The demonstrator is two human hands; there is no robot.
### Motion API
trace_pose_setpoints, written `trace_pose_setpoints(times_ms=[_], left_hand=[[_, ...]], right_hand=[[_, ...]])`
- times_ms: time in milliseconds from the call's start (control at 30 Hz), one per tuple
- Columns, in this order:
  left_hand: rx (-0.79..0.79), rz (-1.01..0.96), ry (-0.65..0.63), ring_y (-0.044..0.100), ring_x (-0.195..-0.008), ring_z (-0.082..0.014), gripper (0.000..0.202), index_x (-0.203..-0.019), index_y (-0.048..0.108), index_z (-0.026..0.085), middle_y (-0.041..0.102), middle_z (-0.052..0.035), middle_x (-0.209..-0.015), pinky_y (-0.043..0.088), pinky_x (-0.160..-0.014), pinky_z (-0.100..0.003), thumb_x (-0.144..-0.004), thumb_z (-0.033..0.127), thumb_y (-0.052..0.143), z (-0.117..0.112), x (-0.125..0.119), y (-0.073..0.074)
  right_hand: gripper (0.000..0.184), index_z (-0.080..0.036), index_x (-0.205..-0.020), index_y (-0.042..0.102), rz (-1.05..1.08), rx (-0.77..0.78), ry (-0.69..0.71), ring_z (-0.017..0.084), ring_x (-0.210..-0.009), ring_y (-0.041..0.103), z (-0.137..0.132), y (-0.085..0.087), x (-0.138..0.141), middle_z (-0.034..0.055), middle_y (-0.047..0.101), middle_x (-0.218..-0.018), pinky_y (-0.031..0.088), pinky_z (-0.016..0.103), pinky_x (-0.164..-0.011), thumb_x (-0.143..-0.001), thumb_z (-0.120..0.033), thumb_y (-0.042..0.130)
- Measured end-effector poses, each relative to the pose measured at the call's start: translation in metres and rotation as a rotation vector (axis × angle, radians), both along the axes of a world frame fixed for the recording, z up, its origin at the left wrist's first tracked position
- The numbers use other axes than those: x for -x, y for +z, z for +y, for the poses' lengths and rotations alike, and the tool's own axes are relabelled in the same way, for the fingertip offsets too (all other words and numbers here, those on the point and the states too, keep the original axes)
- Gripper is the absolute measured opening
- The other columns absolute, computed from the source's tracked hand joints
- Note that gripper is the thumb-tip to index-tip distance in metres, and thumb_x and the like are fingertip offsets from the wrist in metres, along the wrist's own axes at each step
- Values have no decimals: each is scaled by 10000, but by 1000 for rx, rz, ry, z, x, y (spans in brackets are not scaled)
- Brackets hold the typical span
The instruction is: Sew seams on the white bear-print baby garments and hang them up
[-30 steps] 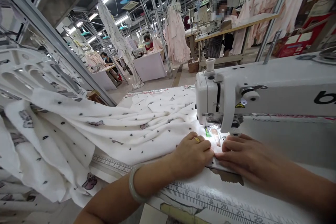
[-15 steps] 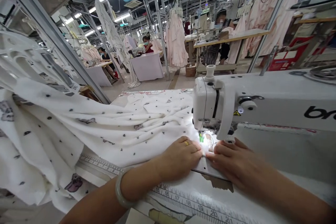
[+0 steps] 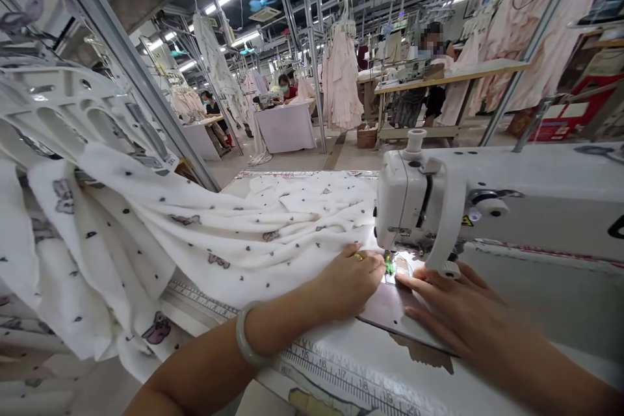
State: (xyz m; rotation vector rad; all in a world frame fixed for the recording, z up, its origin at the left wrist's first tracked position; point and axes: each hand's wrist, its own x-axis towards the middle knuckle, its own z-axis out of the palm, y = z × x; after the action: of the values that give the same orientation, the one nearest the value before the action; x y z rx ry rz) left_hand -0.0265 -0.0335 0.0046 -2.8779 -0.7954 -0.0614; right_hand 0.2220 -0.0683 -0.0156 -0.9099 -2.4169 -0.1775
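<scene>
Far left of the sewing machine [image 3: 536, 221], a white slotted hanger [image 3: 63, 80] stands above the folds of white printed fabric [image 3: 234, 234], which spreads across the table [image 3: 373, 352] up to the machine's stitching end. A ruler strip [image 3: 341, 374] runs along the table, in front and to the left of the machine. A forearm wearing a pale bangle [image 3: 242, 336] crosses over that strip, and just left of the machine's stitching end the left hand [image 3: 348, 283] rests at the fabric's edge, fingers curled close together, a yellow ring [image 3: 358, 257] on one; whether they pinch cloth I cannot tell. A green part [image 3: 389, 266] shows under the machine's head. Just right of it, the right hand [image 3: 458, 312] reaches over the metal plate [image 3: 385, 309], fingers outstretched and parted, nothing visibly gripped.
</scene>
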Motion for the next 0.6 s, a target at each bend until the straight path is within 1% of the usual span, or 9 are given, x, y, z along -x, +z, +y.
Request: trace_pose_setpoints(times_ms=[100,267,367,433,467,533,600], left_hand=[[4,-24,10,568,-1370,-261,507,-1401,545,43,636,-198,-1413,377,-1207,-414,-895,77,547,-1,1,-1],[41,-57,12,577,-1354,-270,518,-1391,557,65,635,-190,-1419,378,-1211,-436,-873,84,571,1,3,-4],[46,-50,10,577,-1350,-277,571,-1413,534,28,631,-203,-1420,384,-1211,-429,-851,87,616,3,2,-6],[39,-45,11,581,-1345,-280,563,-1411,530,-2,637,-206,-1412,391,-1211,-425,-863,87,622,5,2,-8],[40,-50,8,583,-1343,-277,543,-1405,540,7,638,-199,-1416,394,-1210,-425,-874,89,619,8,2,-9],[85,-105,29,598,-1323,-256,465,-1358,596,74,657,-161,-1404,407,-1200,-429,-893,80,602,15,6,-10],[181,-239,123,635,-1260,-242,381,-1267,660,139,699,-126,-1323,435,-1171,-442,-901,65,581,26,16,-10]], right_hand=[[305,-324,-1322,635,9,9,15,301,-882,724,2,0,-2,22,778,-1066,492,513,-870,-1060,-434,526],[316,-282,-1289,651,-22,-21,-4,284,-870,734,3,-1,-4,15,793,-1047,482,513,-897,-1089,-473,499],[323,-275,-1279,657,-57,-18,-11,257,-820,738,6,-1,-2,11,793,-1056,490,507,-878,-1100,-475,477],[314,-284,-1236,675,-75,-32,-14,263,-802,742,9,0,-3,14,799,-1025,498,515,-862,-1102,-469,459],[297,-291,-1213,683,-91,-36,-22,270,-804,743,10,1,-6,19,802,-1005,500,522,-865,-1101,-453,460],[246,-309,-1191,698,-132,-41,-60,295,-842,747,11,-1,-16,44,804,-976,499,545,-897,-1086,-389,490],[213,-333,-1180,717,-141,-61,-114,322,-888,744,9,-4,-32,82,801,-982,495,561,-914,-1053,-329,546]])
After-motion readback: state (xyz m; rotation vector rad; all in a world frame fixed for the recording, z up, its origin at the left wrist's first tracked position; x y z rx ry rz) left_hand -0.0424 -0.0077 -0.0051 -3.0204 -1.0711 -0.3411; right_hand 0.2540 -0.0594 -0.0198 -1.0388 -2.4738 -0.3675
